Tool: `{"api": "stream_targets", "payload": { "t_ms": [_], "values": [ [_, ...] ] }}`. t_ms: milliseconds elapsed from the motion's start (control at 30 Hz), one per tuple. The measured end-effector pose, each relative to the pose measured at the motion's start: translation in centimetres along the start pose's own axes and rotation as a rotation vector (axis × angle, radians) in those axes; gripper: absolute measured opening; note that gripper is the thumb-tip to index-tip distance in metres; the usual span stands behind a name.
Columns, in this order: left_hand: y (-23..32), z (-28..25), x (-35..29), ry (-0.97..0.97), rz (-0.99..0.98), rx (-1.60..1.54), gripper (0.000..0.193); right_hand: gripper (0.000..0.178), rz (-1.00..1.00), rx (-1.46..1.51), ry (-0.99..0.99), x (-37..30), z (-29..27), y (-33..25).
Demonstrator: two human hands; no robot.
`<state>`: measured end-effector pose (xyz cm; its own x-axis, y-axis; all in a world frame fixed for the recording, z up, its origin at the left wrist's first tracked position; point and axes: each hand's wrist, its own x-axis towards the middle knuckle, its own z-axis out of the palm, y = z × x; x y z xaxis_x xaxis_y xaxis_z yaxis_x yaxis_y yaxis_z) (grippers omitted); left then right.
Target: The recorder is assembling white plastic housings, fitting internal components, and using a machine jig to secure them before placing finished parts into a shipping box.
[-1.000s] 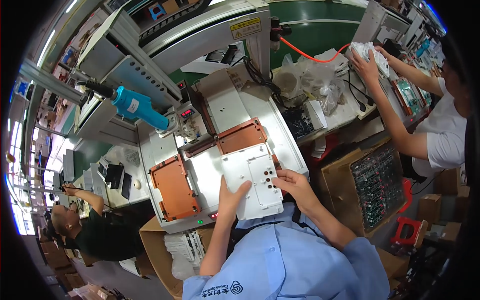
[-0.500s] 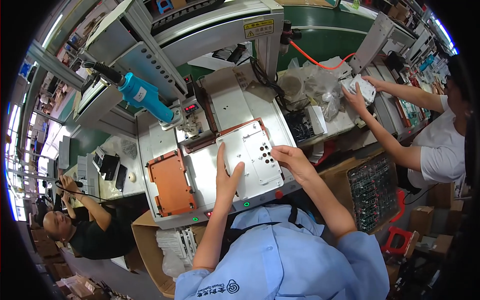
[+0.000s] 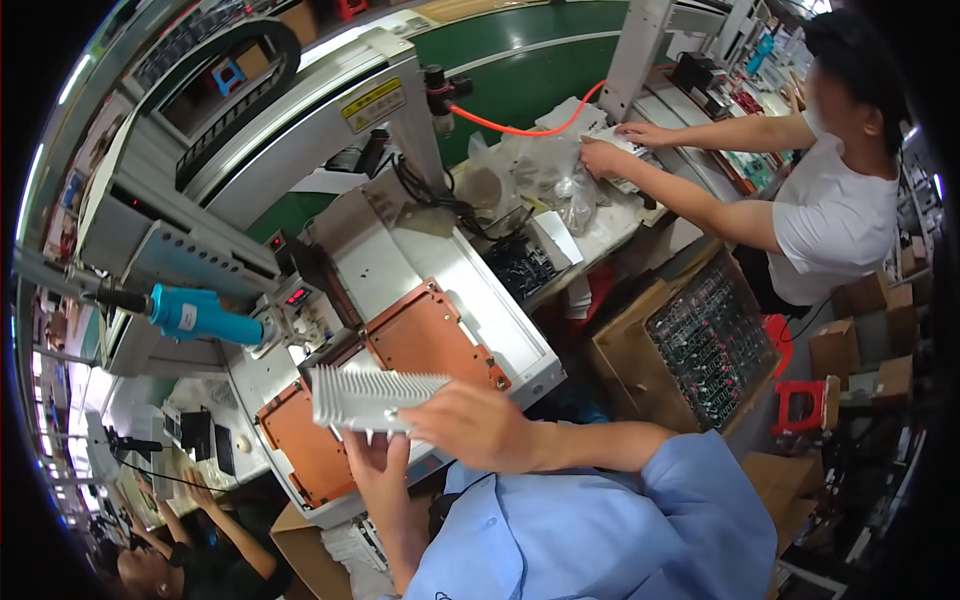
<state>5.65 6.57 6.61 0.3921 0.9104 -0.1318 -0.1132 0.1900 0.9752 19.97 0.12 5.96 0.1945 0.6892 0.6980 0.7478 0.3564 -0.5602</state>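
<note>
White and ridged with thin parallel fins, the stiff finned panel (image 3: pixel 365 395) is gripped between your hands, your right hand (image 3: pixel 470 425) curled round its right end and your left hand (image 3: pixel 378 465) holding its lower edge from beneath. In your view it overlaps two flat, orange-brown rectangular fixture plates (image 3: pixel 430 330) with small dark blocks along their rims, which lie on the glossy pale metal surface (image 3: pixel 505 320); a smooth turquoise cylindrical tool (image 3: pixel 205 315) slants beyond them, to the left.

a red stool (image 3: pixel 798 424) stands near cardboard boxes (image 3: pixel 835 348); clear plastic bags (image 3: pixel 576 203) lie near an orange hose (image 3: pixel 520 130).
</note>
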Motion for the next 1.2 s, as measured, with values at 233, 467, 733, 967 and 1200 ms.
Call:
{"api": "stream_targets", "payload": {
  "t_ms": [233,467,733,967,1200],
  "values": [
    [-1.6,-0.4,0.7,0.024,-0.153,-0.392,0.046,0.027,-0.181,-0.112,-0.089,0.0,1.5,0.0],
    [-3.5,1.6,2.3,0.075,-0.204,-0.488,0.048,0.026,-0.046,-0.224,0.039,1.8,-4.9,8.4],
    [-4.9,-0.5,1.8,0.170,-0.297,-0.533,0.049,0.035,0.892,-0.369,0.222,-10.4,-12.3,37.3],
    [-5.0,0.4,1.1,0.221,-0.300,-0.491,0.055,0.069,0.962,-0.645,-0.147,-10.8,-7.2,39.8],
    [-4.7,1.4,0.9,0.205,-0.286,-0.439,0.064,0.076,0.970,-0.755,-0.278,-10.8,-6.4,41.2]
  ]
}}
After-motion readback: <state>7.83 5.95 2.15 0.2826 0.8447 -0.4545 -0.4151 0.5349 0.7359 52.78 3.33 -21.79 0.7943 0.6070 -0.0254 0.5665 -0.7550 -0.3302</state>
